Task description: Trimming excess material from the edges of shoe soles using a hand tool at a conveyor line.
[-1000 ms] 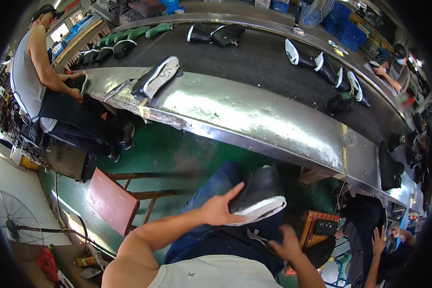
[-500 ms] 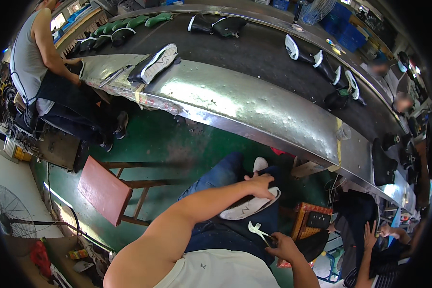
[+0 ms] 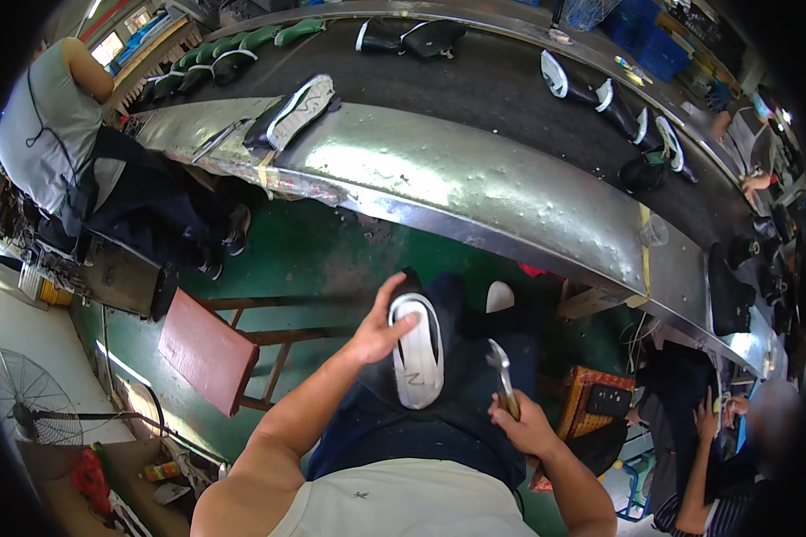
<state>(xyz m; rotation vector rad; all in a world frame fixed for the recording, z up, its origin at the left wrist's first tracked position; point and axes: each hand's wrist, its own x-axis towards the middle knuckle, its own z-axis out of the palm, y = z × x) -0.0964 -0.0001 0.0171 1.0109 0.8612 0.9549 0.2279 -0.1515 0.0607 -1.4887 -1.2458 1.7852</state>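
Note:
Over my lap, my left hand (image 3: 381, 331) is closed on a dark shoe (image 3: 418, 353) with its pale underside turned up. The thumb presses on the underside, and the fingers wrap round the far side. A dark mark shows on the pale face close to me. To the right, my right hand (image 3: 524, 425) is closed round the handles of metal lasting pincers (image 3: 500, 360). Their head points up and away, apart from the shoe.
A long metal-edged bench (image 3: 403, 170) crosses ahead, with an upturned shoe (image 3: 294, 115) and several dark shoes on its black belt. A red-topped stool (image 3: 208, 351) stands left, beyond it a co-worker (image 3: 58, 134). A woven seat (image 3: 591, 403) and another person's arm (image 3: 700, 465) are at right.
My left hand has turned the shoe from lying sideways to pointing away, underside up, and moved it left. My right hand has swung the pincers upright.

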